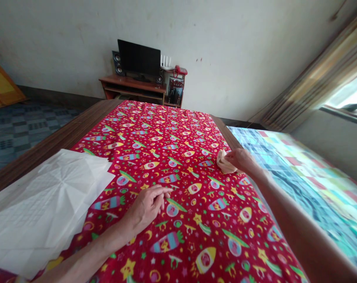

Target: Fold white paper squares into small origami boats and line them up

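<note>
At the right side of the red patterned cloth [193, 206], my right hand [242, 160] pinches the edge of a folded cream paper piece [225, 165]. The paper has a rounded, swirled shape and rests on or just over the cloth; my fingertips hide part of it. My left hand [151, 204] is over the middle of the cloth, palm down and holding nothing. Its index finger points to the right and the other fingers are loosely bent. Left of it lies a stack of white paper sheets [56, 188], the top one marked with creases radiating from a point and a grid.
The cloth covers a brown wooden table [69, 138]. Against the far wall stands a small desk [128, 83] with a monitor [139, 59], speakers and a red telephone [180, 70]. A bed with a checked blue cover [284, 165] adjoins the right side, below a curtain [310, 84].
</note>
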The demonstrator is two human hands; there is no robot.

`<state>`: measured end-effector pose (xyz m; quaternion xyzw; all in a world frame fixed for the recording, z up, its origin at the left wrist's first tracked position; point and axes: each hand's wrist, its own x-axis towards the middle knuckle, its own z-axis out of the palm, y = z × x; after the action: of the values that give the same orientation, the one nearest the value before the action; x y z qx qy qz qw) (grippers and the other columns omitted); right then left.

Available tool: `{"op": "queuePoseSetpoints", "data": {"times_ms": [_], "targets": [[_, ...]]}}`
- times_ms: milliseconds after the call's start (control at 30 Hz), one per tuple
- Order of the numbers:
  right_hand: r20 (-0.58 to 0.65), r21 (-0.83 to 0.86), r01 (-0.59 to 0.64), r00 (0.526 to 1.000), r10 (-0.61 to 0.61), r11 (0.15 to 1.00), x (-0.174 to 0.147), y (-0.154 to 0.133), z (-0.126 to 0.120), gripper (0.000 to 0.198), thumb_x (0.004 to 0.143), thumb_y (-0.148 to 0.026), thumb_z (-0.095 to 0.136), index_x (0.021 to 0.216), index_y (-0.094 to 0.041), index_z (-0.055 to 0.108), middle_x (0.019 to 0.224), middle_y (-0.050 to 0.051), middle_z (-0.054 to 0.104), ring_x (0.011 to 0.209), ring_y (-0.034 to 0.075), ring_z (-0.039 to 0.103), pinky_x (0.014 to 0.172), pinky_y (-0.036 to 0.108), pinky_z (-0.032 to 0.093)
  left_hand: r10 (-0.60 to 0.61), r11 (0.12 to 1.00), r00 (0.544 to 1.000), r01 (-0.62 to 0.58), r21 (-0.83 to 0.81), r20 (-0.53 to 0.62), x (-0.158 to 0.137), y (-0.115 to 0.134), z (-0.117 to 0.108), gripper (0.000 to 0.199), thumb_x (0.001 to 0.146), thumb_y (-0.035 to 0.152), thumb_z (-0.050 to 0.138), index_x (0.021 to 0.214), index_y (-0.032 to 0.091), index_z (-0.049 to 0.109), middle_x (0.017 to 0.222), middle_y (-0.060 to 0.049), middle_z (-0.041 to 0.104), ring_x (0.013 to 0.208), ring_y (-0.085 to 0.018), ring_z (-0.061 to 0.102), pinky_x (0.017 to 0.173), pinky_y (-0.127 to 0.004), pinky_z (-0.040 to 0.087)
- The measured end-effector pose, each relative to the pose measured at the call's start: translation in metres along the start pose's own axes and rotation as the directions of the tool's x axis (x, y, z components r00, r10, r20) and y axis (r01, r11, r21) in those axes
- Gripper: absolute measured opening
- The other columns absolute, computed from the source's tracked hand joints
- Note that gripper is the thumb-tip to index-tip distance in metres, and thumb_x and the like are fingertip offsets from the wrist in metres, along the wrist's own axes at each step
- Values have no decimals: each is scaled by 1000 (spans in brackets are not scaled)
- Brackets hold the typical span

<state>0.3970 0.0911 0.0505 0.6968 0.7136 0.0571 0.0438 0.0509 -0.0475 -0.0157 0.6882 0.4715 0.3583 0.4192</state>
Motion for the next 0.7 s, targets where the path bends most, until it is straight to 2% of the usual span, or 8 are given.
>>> {"op": "queuePoseSetpoints", "data": {"times_ms": [233,367,500,700], "targets": [[35,-119,-51,998,56,992,0,-16,0,26,81,-22,49,77,-15,73,73,10,69,69,19,64,52,23,35,39,999,999,-39,6,-15,0,-4,1,33,86,26,40,100,14,68,85,-6,67,45,-6,53,44,-17,43],[35,-160,-39,998,45,986,1,-21,4,26,83,-19,48,84,-13,73,84,13,70,79,22,66,59,24,39,50,998,999,-49,32,-11,0,-5,2,33,85,25,40,100,15,68,86,-6,67,47,-6,53,45,-17,43],[26,-166,-48,998,53,985,0,-23,6,27,84,-18,46,91,-12,72,86,14,70,83,24,67,60,25,41,58,997,998,-58,42,-4,0,-3,1,34,86,24,39,100,15,68,85,-6,67,47,-6,53,46,-17,44],[1,-133,-74,997,75,988,-6,-22,5,29,85,-22,45,88,-13,72,86,15,71,79,24,67,58,25,39,73,997,997,-73,33,-7,0,-8,2,33,87,24,39,103,15,67,82,-5,66,47,-6,52,46,-17,44]]}}
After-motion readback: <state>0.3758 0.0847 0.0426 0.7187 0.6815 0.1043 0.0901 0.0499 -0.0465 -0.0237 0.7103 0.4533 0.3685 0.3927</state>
